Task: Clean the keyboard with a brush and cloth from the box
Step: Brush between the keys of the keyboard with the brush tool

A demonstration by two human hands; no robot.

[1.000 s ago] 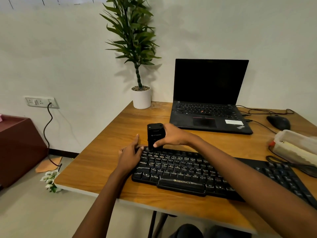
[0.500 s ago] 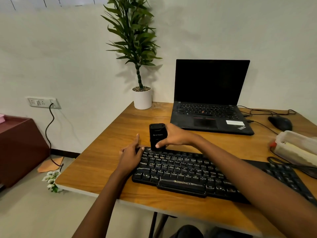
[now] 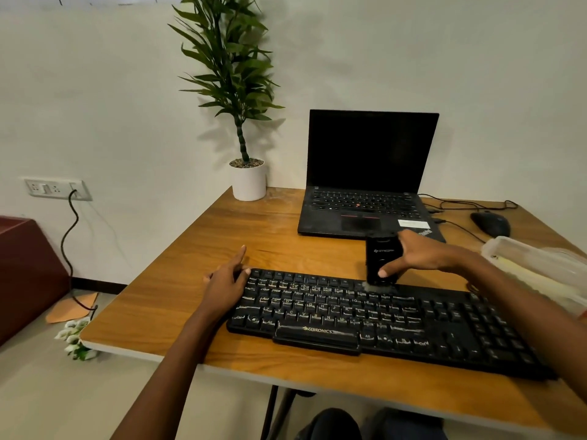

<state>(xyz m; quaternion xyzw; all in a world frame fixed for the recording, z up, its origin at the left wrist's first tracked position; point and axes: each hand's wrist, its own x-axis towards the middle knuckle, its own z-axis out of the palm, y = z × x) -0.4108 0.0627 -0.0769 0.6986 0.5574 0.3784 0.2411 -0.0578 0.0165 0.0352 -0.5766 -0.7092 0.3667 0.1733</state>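
Observation:
A black keyboard (image 3: 365, 319) lies along the front of the wooden table (image 3: 286, 246). My right hand (image 3: 422, 254) grips a black block-shaped brush (image 3: 380, 260) upright, its grey bristles touching the top key row right of the middle. My left hand (image 3: 227, 281) rests flat on the keyboard's left end, fingers straight, index finger pointing away over the table. A clear plastic box (image 3: 536, 268) stands at the right edge of the table; no cloth shows clearly.
An open black laptop (image 3: 365, 185) stands behind the keyboard, with a black mouse (image 3: 490, 223) and cables to its right. A potted plant (image 3: 247, 179) sits at the table's back left corner. A dark red cabinet (image 3: 25, 274) stands on the floor to the left.
My right hand has swept the brush to the right along the top key row, from the left end to right of the middle. The left hand stays on the keyboard's left end.

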